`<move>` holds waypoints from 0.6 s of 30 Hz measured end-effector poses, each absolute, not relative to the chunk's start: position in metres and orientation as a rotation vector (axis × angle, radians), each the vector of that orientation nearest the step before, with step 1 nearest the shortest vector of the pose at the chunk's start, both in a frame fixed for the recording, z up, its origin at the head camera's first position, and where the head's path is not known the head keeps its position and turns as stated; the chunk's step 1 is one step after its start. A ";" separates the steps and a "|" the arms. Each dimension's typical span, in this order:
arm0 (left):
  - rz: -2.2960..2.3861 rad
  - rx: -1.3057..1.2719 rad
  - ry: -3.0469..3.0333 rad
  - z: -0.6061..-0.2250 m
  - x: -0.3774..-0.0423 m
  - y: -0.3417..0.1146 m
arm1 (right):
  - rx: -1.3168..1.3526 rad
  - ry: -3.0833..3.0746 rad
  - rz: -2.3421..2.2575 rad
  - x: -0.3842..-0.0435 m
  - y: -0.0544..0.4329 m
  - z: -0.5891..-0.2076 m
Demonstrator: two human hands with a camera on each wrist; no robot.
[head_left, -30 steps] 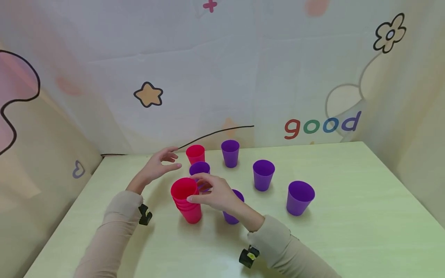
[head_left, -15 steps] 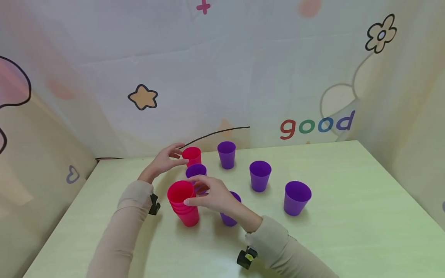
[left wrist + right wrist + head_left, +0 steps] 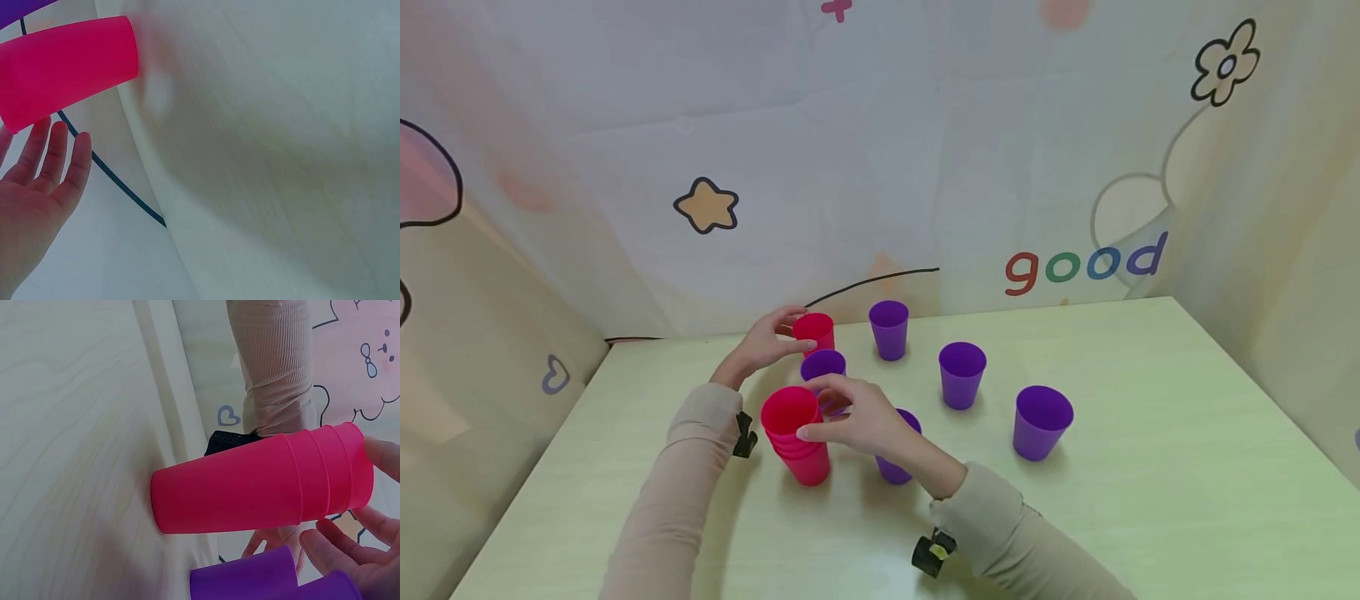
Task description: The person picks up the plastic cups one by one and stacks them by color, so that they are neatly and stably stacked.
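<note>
At the back left of the table, my left hand reaches beside a single upright red cup, thumb in front of it and fingers at its far side. In the left wrist view the left fingers are spread and nearly straight, with fingertips close to the red cup; firm contact cannot be told. Nearer the front, my right hand holds the rim of a stack of several red cups between thumb and fingers. The stack stands upright on the table.
A purple cup stands between the red cup and the stack. Another purple cup is partly hidden by the right hand. More purple cups stand at the back and to the right. A printed cloth hangs behind the table.
My left hand has moved right to the single red cup at the back, its thumb now in front of the cup. The right hand stays at the stack's rim. The view has shifted slightly.
</note>
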State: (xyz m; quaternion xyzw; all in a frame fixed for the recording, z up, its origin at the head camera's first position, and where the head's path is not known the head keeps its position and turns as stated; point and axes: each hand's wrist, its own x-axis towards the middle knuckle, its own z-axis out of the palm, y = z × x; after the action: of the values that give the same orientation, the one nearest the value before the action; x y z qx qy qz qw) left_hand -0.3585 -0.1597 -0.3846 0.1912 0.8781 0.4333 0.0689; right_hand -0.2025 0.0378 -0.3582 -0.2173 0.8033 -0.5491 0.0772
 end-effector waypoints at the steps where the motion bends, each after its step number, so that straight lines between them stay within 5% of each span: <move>1: 1.303 0.582 2.649 -0.385 -0.359 -0.159 | -0.653 2.405 -1.648 -0.203 0.038 -0.358; 18: 1.235 0.522 2.757 -0.377 -0.355 -0.152 | -0.648 2.399 -1.655 -0.203 0.039 -0.360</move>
State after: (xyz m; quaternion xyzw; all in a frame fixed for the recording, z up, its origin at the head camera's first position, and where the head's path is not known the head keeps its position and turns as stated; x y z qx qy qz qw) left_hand -0.3548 -0.1521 -0.3771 0.1702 0.8987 0.4025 0.0379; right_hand -0.2030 0.0385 -0.3598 -0.2164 0.8010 -0.5528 0.0778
